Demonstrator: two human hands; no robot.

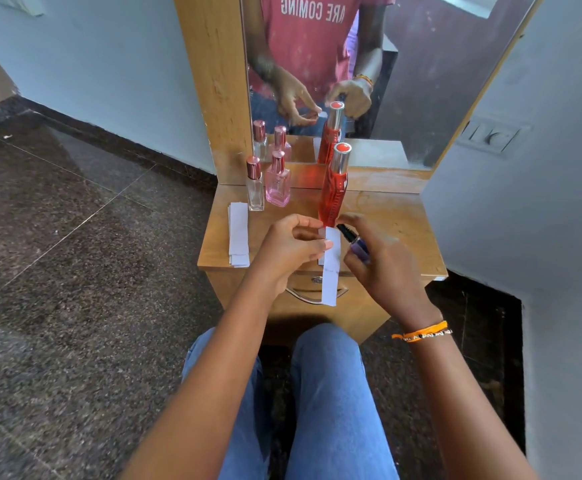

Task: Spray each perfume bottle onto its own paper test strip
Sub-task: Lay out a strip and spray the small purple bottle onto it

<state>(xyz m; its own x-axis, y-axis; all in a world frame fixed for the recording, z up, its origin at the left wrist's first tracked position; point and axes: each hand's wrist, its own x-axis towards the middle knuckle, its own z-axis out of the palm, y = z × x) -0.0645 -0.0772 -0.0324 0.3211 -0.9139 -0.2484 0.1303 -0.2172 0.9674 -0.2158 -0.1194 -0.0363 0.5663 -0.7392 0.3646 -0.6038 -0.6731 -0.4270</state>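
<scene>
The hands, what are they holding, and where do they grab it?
The left hand pinches a paper strip near its top end. The right hand is wrapped around the body of a small purple bottle, nozzle toward the strip.

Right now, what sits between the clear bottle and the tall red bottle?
Head view: the pink perfume bottle stands between the clear bottle and the tall red bottle.

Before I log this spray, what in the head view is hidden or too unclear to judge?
- Purple bottle: body mostly hidden inside the right hand grip.
- Test strip: top covered by left hand fingers; wetness unreadable.
- Strip stack: count unclear, sheets overlap.
- Pink bottle label: too small.
</scene>
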